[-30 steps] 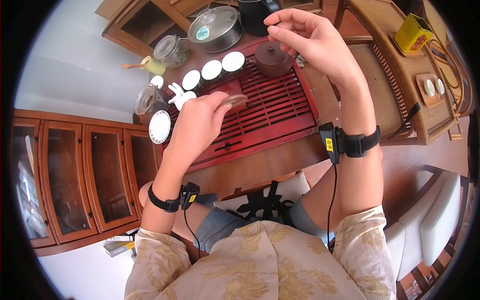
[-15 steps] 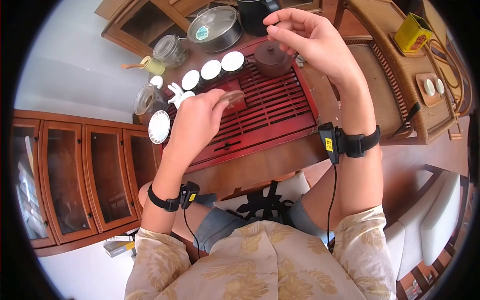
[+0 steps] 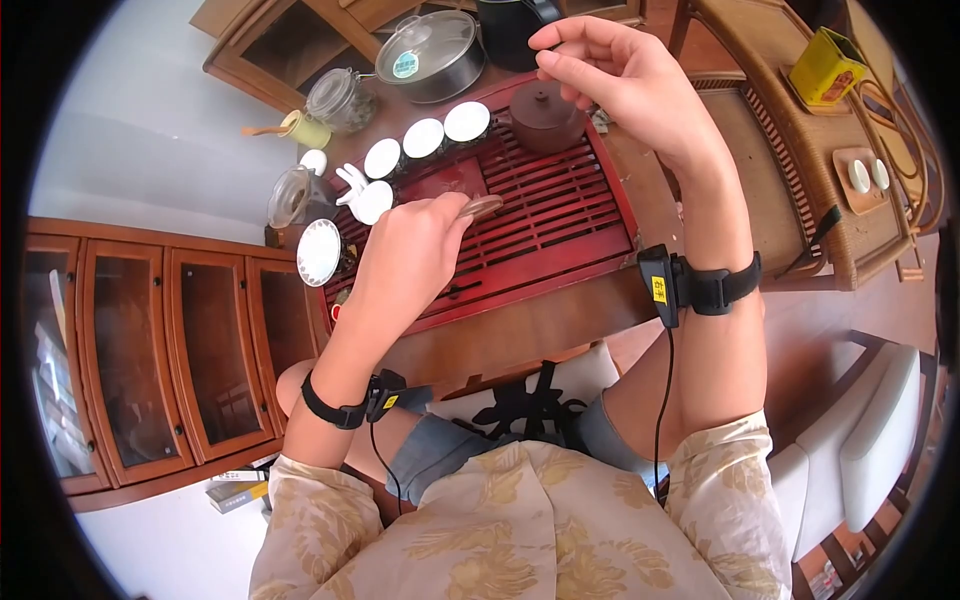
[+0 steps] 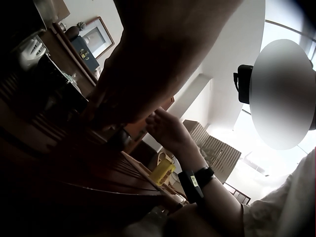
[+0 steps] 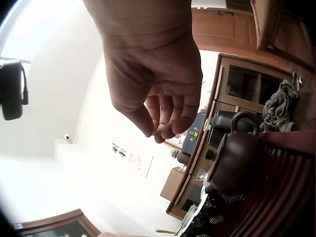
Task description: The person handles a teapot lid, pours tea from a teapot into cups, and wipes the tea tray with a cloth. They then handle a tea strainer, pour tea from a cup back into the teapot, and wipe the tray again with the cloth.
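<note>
In the head view my left hand (image 3: 408, 248) reaches over the slatted red tea tray (image 3: 560, 240). Its thumb and fingers pinch a small round brown disc (image 3: 483, 206), like a coaster, tilted nearly edge-on above the slats. The left wrist view is dark and hides this grip. My right hand (image 3: 630, 88) is raised near the brown teapot (image 3: 545, 120), fingers loosely bent. In the right wrist view nothing shows between its fingers (image 5: 168, 129). White-topped cups (image 3: 423, 140) stand in a row left of the teapot, and a white rabbit-eared figure (image 3: 372, 200) is beside my left hand.
Behind the tray are a lidded pot (image 3: 430, 62), a black kettle (image 3: 510, 30) and a glass jar (image 3: 342, 103). A white patterned cup (image 3: 319, 252) is at the tray's left edge. Right of the table, a wicker cart (image 3: 760, 170) carries a yellow tin (image 3: 825, 68).
My left hand has moved slightly right and toward me with the disc, which has turned from showing its face to nearly edge-on. The right hand has barely moved.
</note>
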{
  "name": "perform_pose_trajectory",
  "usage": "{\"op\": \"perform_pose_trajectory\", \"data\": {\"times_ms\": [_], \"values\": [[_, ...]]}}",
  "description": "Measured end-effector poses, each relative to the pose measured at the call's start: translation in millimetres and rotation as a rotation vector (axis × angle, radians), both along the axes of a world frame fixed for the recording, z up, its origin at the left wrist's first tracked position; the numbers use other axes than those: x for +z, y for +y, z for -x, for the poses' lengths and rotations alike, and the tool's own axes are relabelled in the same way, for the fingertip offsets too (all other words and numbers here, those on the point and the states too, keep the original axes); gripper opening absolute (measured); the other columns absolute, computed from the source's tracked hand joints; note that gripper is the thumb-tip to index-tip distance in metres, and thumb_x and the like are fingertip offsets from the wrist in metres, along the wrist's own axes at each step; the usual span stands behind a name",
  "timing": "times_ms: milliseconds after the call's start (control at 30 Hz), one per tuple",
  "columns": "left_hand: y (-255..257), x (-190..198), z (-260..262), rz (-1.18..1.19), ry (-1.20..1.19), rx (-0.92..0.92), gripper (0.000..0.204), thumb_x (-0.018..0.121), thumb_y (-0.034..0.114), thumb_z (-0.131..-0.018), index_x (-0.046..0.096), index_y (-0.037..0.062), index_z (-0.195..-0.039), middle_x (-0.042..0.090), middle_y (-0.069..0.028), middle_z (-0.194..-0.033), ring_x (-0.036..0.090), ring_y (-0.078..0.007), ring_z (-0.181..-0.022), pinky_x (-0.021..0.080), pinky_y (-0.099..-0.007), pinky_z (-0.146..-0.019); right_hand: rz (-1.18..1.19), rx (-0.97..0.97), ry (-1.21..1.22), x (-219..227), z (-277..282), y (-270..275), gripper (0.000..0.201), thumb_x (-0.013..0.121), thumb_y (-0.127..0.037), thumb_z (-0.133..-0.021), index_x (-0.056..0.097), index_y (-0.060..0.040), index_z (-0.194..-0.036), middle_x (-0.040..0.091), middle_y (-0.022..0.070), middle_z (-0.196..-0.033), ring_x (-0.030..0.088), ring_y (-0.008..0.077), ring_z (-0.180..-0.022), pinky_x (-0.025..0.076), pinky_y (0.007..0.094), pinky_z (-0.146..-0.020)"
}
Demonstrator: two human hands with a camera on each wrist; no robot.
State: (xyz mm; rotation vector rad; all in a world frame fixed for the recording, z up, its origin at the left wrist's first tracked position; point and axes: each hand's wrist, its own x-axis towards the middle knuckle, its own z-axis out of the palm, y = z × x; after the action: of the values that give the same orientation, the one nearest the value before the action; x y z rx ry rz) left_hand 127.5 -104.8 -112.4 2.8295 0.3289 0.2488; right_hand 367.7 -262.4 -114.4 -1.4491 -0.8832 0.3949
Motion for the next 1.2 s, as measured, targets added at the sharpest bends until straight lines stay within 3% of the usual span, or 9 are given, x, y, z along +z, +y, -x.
{"op": "perform_pose_trajectory", "data": {"times_ms": [167, 367, 567, 667, 867, 1200], "values": [[4.4, -0.6, -0.1, -0.001, 0.002, -0.007, 0.021, 0.076, 0.01, -0.102, 0.077, 0.0019, -0.121, 0.076, -0.0283, -0.1, 0.073, -0.0503, -0.095, 0.06, -0.0501, -0.081, -0.058, 0.041, 0.018, -3.2, -1.8, 1.1, 0.029, 0.082, -0.028, -0.104, 0.082, -0.0095, -0.127, 0.077, -0.0037, -0.1, 0.065, 0.0059, -0.085, 0.054, 0.0234, -0.079], [7.2, -4.3, 0.5, 0.031, -0.013, -0.032, 0.022, 0.076, 0.009, -0.102, 0.077, 0.0015, -0.123, 0.076, -0.0287, -0.103, 0.073, -0.0505, -0.095, 0.06, -0.0489, -0.082, 0.037, -0.022, -0.004, 4.6, 3.2, -2.2, 0.029, 0.08, -0.027, -0.105, 0.082, -0.0094, -0.128, 0.078, -0.0036, -0.1, 0.065, 0.0058, -0.086, 0.054, 0.0234, -0.08], [8.3, -2.4, -0.2, 0.035, 0.011, -0.018, 0.022, 0.076, 0.009, -0.102, 0.077, 0.0009, -0.122, 0.076, -0.029, -0.105, 0.073, -0.0499, -0.097, 0.06, -0.0491, -0.082, -0.057, 0.047, 0.014, -2.0, -0.8, -0.1, 0.029, 0.08, -0.027, -0.104, 0.082, -0.0093, -0.127, 0.077, -0.0034, -0.1, 0.065, 0.006, -0.087, 0.054, 0.0238, -0.081], [11.3, -3.3, -1.0, 0.029, -0.079, -0.045, 0.021, 0.076, 0.009, -0.102, 0.077, 0.0009, -0.121, 0.075, -0.0293, -0.099, 0.073, -0.0501, -0.093, 0.059, -0.0498, -0.079, -0.044, 0.048, 0.006, -1.6, -1.5, -0.2, 0.029, 0.08, -0.028, -0.104, 0.082, -0.0094, -0.127, 0.077, -0.0036, -0.099, 0.065, 0.006, -0.087, 0.054, 0.0238, -0.081], [21.8, -6.8, -6.0, -0.076, -0.012, 0.109, 0.018, 0.074, 0.009, -0.102, 0.078, 0.0018, -0.118, 0.074, -0.0289, -0.091, 0.073, -0.0513, -0.087, 0.058, -0.0519, -0.074, 0.013, -0.005, -0.004, 0.8, 0.6, -0.6, 0.03, 0.081, -0.028, -0.104, 0.082, -0.0091, -0.127, 0.077, -0.0038, -0.1, 0.065, 0.006, -0.086, 0.054, 0.0238, -0.08], [-0.3, -7.6, -2.1, -0.04, -0.013, 0.021, 0.018, 0.075, 0.01, -0.102, 0.077, 0.0019, -0.118, 0.075, -0.0287, -0.096, 0.073, -0.0508, -0.09, 0.059, -0.0518, -0.076, -0.044, 0.051, 0.003, -3.4, -2.7, 1.3, 0.029, 0.081, -0.027, -0.105, 0.081, -0.0088, -0.128, 0.078, -0.0035, -0.101, 0.065, 0.0062, -0.087, 0.055, 0.0241, -0.081]]}}
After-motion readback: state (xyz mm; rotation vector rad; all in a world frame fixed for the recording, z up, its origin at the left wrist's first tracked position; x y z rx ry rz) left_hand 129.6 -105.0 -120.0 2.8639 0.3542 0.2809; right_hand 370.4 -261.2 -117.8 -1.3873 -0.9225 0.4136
